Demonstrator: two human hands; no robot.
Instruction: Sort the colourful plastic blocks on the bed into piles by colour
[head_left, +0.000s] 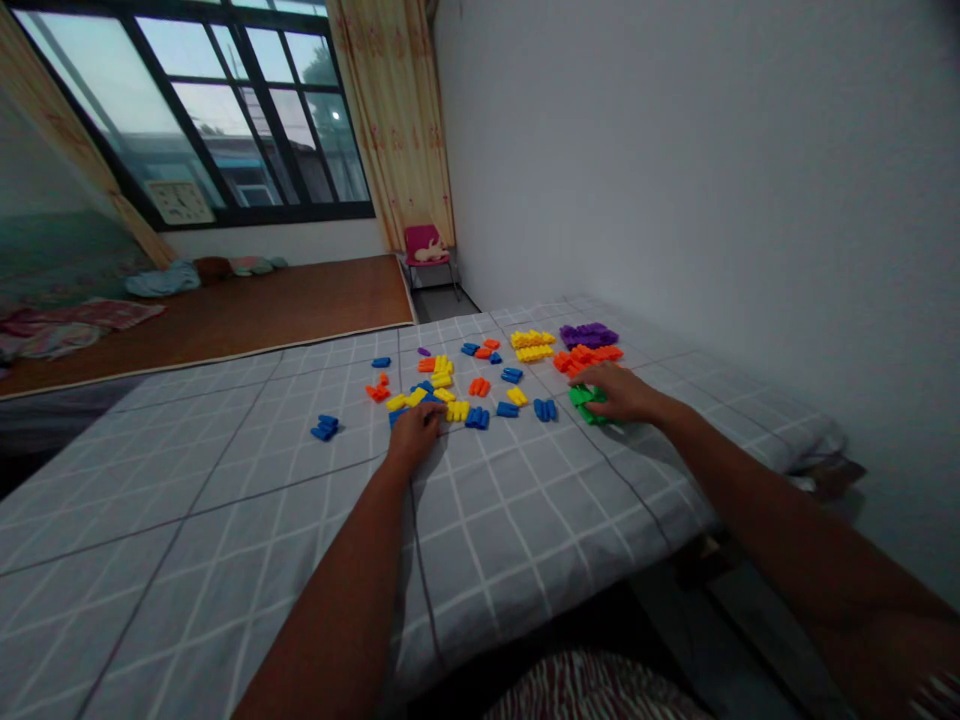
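Resting over the green pieces point(581, 408), the right hand point(619, 390) has its fingers bent and slightly parted, with the thumb on the near side; from my end of the feed I can't tell whether they pinch a piece or merely touch the pile. The left hand point(415, 435) has its fingers lowered and partly curled at the near edge of the scattered pieces, and its own back hides from me whether anything is gripped. What matters most to me is the yellow row point(457, 411): it lies just to the right of the left fingertips, far nearer that hand than the other, its pieces side by side with their long axes pointing roughly away from the body. A blue row point(477, 419) sits right beside it. Between the hands, closer to the right one, I make out a blue group point(545, 410), lengthwise to the view, left of the green pieces. Beyond the right fingers come an orange pile point(589, 358), a purple pile point(589, 334) and, to their left, a yellow pile point(532, 346). Off to the left, a blue cluster point(325, 428) lies apart on the checked worktop point(510, 520). Farther out I see a pink chair point(420, 238) and a window point(217, 100).
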